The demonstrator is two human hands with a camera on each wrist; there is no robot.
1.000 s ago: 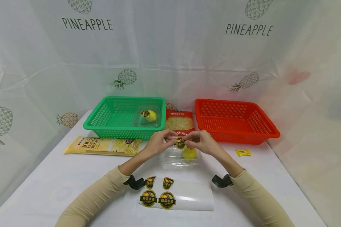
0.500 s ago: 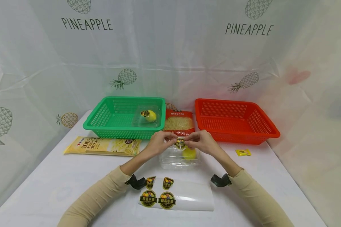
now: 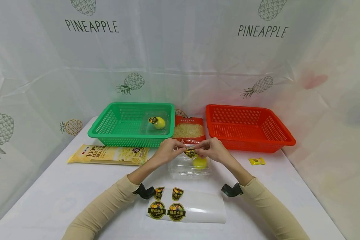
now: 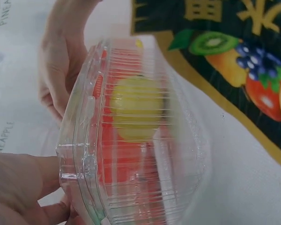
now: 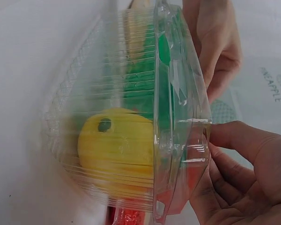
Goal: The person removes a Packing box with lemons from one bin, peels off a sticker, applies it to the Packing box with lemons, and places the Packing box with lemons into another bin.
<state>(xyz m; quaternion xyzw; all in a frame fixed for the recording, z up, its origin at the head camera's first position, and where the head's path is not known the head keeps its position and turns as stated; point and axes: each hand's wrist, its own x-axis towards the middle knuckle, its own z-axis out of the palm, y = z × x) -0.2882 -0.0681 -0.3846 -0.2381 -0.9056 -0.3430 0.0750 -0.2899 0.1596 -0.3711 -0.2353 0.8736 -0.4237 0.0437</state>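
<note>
A clear plastic clamshell box (image 3: 181, 168) stands on the white table in front of me, closed, with a yellow fruit (image 3: 199, 163) inside. Over the back of its lid, a round black-and-gold fruit sticker (image 3: 190, 153) is pinched at its left edge by my left hand (image 3: 169, 150) and at its right edge by my right hand (image 3: 213, 150). Thumbs and fingertips sit right at the lid; in the right wrist view the right thumb (image 5: 243, 138) lies close along the lid's surface. The sticker itself is hidden from both hands' work area in the wrist views.
A sticker sheet (image 3: 201, 210) lies at the front. Behind are a green basket (image 3: 132, 140) holding another stickered fruit box (image 3: 147, 128), a red basket (image 3: 249, 145) and a red pasta bag (image 3: 188, 130). A yellow pasta bag (image 3: 108, 155) lies left, a small yellow packet (image 3: 256, 161) right.
The sticker between my hands has tipped flatter toward the lid, its upper edge now lower. Both hands stay almost in place; box and baskets have not moved.
</note>
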